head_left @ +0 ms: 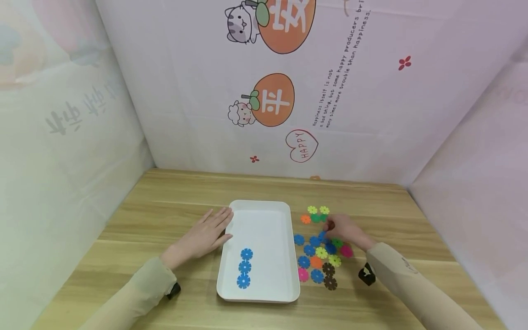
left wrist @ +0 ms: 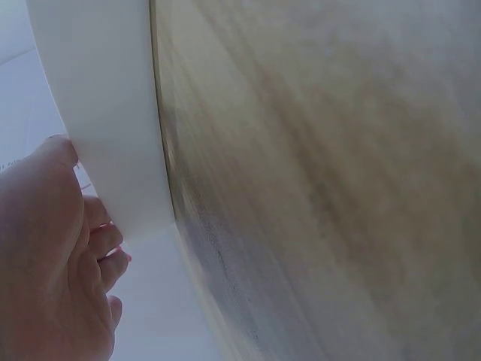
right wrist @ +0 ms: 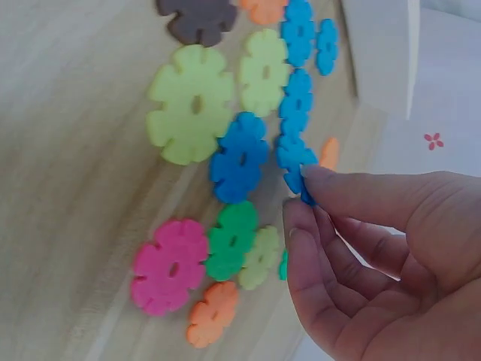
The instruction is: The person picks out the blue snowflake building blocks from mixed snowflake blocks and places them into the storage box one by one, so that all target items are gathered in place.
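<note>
My left hand rests with its fingers straight at the left rim of a white tray. In the left wrist view, the fingers lie along the tray's side wall. Inside the tray, three blue snowflake discs form a column at the lower left. Right of the tray, my right hand is over the scattered discs. Its thumb and forefinger pinch the edge of a blue snowflake disc. Another blue disc lies right beside that one.
Loose snowflake discs in yellow, pink, orange, green and brown lie on the wooden table. More blue discs are among them. Printed white cloth walls the table's back and sides.
</note>
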Available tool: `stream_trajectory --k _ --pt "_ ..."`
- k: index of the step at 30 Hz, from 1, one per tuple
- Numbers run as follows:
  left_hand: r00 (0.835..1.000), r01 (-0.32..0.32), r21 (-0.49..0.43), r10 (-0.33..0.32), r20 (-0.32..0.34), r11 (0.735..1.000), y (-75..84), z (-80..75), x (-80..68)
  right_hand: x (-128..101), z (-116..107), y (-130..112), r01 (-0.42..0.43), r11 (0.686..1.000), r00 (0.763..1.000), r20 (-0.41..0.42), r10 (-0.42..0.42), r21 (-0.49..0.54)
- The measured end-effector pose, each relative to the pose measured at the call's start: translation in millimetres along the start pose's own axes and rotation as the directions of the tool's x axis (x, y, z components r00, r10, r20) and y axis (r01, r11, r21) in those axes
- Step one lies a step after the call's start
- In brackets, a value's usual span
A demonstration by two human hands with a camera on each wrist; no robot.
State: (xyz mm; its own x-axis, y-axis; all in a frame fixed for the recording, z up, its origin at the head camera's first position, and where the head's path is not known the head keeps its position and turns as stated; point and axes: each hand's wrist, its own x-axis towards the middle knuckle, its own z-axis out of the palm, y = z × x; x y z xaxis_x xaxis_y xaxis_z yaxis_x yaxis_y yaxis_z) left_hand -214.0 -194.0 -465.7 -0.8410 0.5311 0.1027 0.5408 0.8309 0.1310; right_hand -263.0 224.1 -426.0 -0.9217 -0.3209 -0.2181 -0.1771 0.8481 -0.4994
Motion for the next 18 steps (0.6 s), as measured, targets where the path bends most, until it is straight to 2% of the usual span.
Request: stream_trajectory --k 5,11,14,18 --pt "1.0 -0.003 0.003 0.003 -0.005 1.0 0.4 -0.1 0.2 -0.3 -7.8 -4.1 0.041 0.999 0.999 0.008 -0.041 -0.01" --pt "1.0 -0.004 0.002 0.004 -0.007 1.0 1.1 -1.2 -0.4 1.8 -17.1 -17.5 0.126 0.99 0.992 0.013 -0.127 0.059" --pt "1.0 -0.004 0.005 0.004 -0.005 1.0 1.5 -1.8 -0.7 3.5 -20.7 -27.9 0.14 0.986 0.99 0.007 -0.141 0.086" --pt "1.0 -0.004 0.006 0.004 -0.005 1.0 1.4 -2.1 -1.0 8.0 -22.3 -44.1 0.149 0.987 0.989 -0.024 -0.148 0.062"
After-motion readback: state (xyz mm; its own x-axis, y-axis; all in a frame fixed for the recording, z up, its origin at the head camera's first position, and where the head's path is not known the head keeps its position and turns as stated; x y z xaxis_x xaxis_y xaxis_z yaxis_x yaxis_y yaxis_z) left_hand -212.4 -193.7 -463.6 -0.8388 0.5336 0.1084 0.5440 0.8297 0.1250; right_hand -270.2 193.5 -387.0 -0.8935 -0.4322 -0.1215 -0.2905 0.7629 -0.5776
